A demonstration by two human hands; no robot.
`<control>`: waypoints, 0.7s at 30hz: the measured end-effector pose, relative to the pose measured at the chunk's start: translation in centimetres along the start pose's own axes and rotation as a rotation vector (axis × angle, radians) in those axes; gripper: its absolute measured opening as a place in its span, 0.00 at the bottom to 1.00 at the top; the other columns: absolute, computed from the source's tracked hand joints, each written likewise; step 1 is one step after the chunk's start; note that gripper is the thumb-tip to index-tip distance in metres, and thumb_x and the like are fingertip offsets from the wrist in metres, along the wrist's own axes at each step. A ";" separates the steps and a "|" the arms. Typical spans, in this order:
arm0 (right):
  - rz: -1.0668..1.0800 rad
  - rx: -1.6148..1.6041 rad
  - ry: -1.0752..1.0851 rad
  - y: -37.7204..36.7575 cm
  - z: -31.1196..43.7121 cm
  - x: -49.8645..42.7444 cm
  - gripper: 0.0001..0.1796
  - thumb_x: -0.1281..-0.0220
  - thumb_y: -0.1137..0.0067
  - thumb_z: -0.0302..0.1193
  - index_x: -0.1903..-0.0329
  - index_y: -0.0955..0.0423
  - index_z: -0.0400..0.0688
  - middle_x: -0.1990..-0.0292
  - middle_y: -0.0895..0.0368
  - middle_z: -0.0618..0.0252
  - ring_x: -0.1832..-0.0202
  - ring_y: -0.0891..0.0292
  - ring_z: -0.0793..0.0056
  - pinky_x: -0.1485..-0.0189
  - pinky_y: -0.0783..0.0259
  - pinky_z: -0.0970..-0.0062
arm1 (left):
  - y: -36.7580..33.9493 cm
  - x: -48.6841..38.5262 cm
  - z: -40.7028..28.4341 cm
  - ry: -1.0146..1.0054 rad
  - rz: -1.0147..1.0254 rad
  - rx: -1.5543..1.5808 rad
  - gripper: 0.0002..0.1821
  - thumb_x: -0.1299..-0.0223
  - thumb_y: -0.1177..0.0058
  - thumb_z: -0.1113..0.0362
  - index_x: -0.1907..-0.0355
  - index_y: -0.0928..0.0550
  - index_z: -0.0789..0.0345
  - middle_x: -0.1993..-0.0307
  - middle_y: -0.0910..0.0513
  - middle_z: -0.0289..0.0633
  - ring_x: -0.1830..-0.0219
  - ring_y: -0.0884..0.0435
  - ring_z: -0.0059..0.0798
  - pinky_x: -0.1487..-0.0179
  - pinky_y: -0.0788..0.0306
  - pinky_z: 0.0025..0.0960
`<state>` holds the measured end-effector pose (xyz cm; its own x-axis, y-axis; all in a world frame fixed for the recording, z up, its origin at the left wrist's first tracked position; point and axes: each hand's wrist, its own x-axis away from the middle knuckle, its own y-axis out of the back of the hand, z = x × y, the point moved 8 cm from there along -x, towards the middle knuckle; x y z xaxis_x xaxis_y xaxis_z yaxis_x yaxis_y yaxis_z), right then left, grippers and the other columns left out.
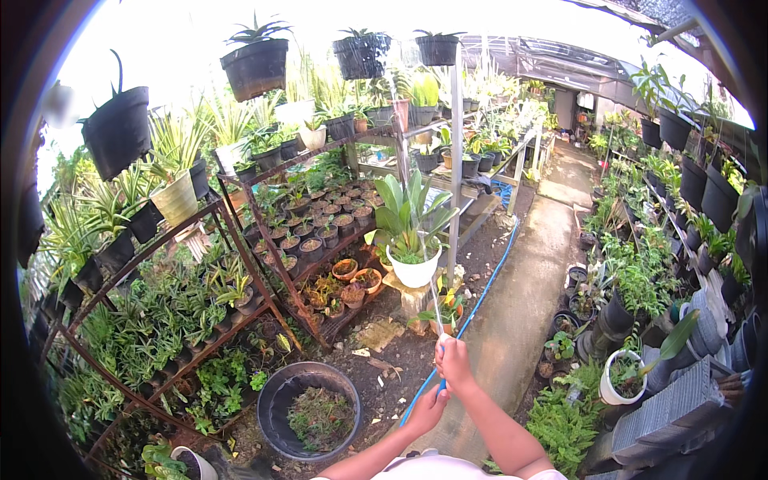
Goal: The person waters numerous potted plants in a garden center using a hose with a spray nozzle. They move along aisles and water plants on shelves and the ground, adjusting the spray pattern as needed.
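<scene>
My right hand (455,363) is closed around the end of a blue garden hose (493,271), thumb side up. Just below and left of it, my left hand (427,411) grips the same hose. A stream of water (437,300) leaves the hose end and rises past a white pot (415,267) toward the hanging pots. Broad-leaved green foliage (411,210) fills that white pot, which rests on a short pale pedestal (413,297). Beyond my hands stands a terracotta pot (447,315) with a leafy plant, low on the ground.
A wide black tub (309,411) with plant clippings sits on soil at left. Rusty metal racks (252,231) carry several potted plants. Black pots (255,66) hang overhead. A concrete path (534,252) runs ahead, with plants and stacked grey trays (666,414) along its right side.
</scene>
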<state>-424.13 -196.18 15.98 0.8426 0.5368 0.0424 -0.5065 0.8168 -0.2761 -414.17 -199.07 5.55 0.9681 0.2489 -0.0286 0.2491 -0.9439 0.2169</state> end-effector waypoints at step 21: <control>-0.171 -0.244 -0.045 7.5 -0.2 -5.7 0.18 0.34 0.66 0.39 0.79 0.42 0.47 0.90 0.46 0.73 0.92 0.54 0.82 0.90 0.54 0.78 | -3.7 -7.4 1.2 0.010 0.049 -0.037 0.22 0.27 0.63 0.47 0.57 0.24 0.65 0.73 0.25 0.33 0.71 0.29 0.19 0.65 0.33 0.28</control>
<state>-432.72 -193.15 13.50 0.9004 0.4088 0.1491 -0.2940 0.8242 -0.4841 -422.22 -197.71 3.82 0.9787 0.2050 -0.0079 0.2002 -0.9463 0.2539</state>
